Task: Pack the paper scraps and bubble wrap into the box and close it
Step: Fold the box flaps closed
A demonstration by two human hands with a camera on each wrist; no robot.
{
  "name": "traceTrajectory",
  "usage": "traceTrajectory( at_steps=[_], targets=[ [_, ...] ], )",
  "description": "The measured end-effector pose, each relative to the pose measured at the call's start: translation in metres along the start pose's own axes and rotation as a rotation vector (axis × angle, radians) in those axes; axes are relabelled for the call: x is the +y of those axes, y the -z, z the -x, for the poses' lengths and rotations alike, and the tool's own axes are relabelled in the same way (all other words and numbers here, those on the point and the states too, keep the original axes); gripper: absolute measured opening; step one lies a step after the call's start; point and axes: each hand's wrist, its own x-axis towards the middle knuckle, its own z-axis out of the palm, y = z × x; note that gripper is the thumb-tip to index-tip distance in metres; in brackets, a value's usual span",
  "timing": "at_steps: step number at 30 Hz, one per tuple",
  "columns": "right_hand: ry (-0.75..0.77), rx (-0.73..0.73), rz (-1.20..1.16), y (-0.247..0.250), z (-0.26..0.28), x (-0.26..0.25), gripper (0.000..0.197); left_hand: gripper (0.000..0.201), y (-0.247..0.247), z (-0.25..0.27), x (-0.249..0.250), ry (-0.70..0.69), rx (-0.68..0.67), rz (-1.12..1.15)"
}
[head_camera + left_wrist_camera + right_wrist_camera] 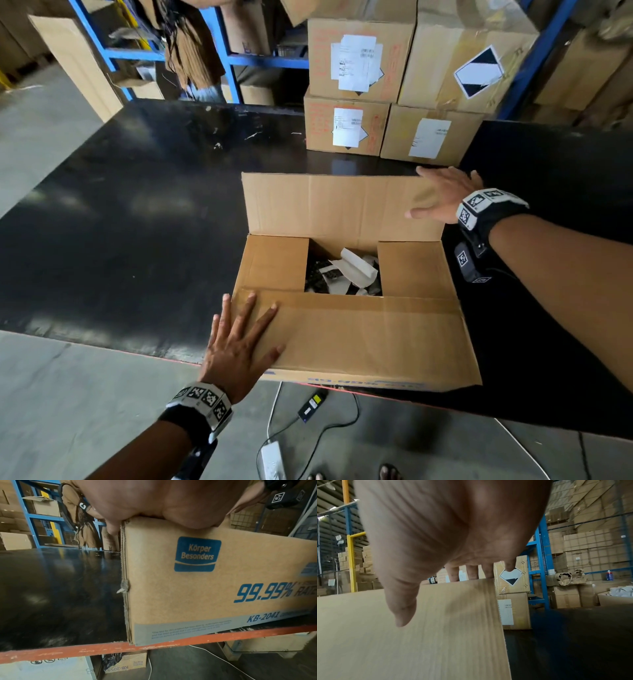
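A brown cardboard box [346, 342] with blue print [197, 555] stands at the near edge of the black table [137, 222]. Its two short flaps are folded in. Through the gap between them show white paper scraps [352, 270] and dark bubble wrap [317, 274]. My left hand [239, 339] lies flat, fingers spread, on the near long flap, which is folded down. My right hand [442, 195] holds its fingers straight over the right top corner of the far long flap [402, 635], which still stands up; the thumb is in front of the flap.
Stacked sealed cartons [394, 89] with white labels stand on the table right behind the box. Blue racking [219, 58] with more cardboard lines the back. On the floor under the table's near edge lie cables and a power adapter [311, 406].
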Motion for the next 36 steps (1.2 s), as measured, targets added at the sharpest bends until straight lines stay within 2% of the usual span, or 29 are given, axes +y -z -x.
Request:
traceTrajectory(
  at_steps=[5, 10, 13, 15, 17, 19, 22, 27, 36],
  targets=[
    [0.006, 0.083, 0.049, -0.006, 0.022, -0.009, 0.095, 0.074, -0.004, 0.0, -0.002, -0.009, -0.012, -0.03],
    [0.125, 0.236, 0.035, -0.025, 0.095, -0.002, 0.082, 0.076, -0.002, -0.001, -0.002, -0.004, -0.047, -0.007],
    [0.156, 0.167, -0.045, -0.055, 0.148, 0.005, 0.076, 0.086, 0.003, -0.003, 0.0, 0.028, 0.019, 0.138],
    [0.083, 0.029, -0.095, -0.082, 0.177, 0.011, 0.081, 0.104, 0.007, -0.005, -0.001, 0.106, 0.091, 0.302],
    [-0.045, -0.084, -0.18, -0.11, 0.193, 0.019, 0.094, 0.123, 0.012, -0.009, -0.001, 0.203, 0.096, 0.388],
    [-0.172, -0.164, -0.353, -0.134, 0.2, 0.025, 0.098, 0.132, 0.019, -0.018, 0.0, 0.32, 0.009, 0.42],
    [-0.241, -0.226, -0.606, -0.147, 0.205, 0.019, 0.092, 0.126, 0.024, -0.038, -0.003, 0.394, -0.14, 0.369],
    [-0.327, -0.068, -0.696, -0.149, 0.222, 0.002, 0.097, 0.117, 0.026, -0.048, -0.001, 0.413, -0.172, 0.321],
    [-0.53, -0.104, -0.641, -0.147, 0.278, 0.058, 0.104, 0.117, 0.013, -0.052, 0.062, 0.231, -0.225, 0.37]
  ],
)
